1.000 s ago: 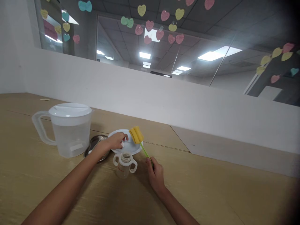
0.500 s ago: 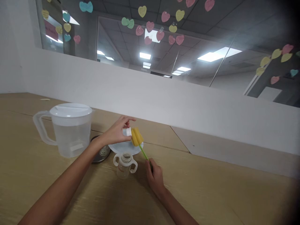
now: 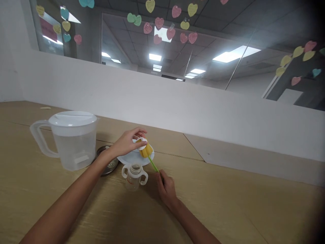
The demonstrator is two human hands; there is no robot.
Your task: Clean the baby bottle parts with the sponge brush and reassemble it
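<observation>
Pinched in my left hand (image 3: 127, 142) is a small white-rimmed bottle cap (image 3: 143, 148), its round rim turned toward the brush. My right hand (image 3: 166, 189) is closed around the green handle of a bottle brush with a yellow sponge head (image 3: 147, 151). The sponge head is right against the cap; how deep it sits inside I cannot tell. Below them, a clear baby bottle (image 3: 133, 179) with two white handles stands upright, its mouth uncovered. Behind the bottle lies a white plate (image 3: 129, 159), partly hidden by my left hand.
On the left stands a translucent pitcher (image 3: 75, 145) with a white lid. Beside it, partly behind my left forearm, a dark metal dish (image 3: 105, 172) holds a clear bottle nipple (image 3: 111, 164). A white wall (image 3: 127, 91) runs along the table's back, with glass and heart-shaped notes above.
My left hand has tilted the cap so its rim faces more toward me and the brush. The sponge head has shifted slightly left and sits closer behind the rim. The view has moved slightly.
</observation>
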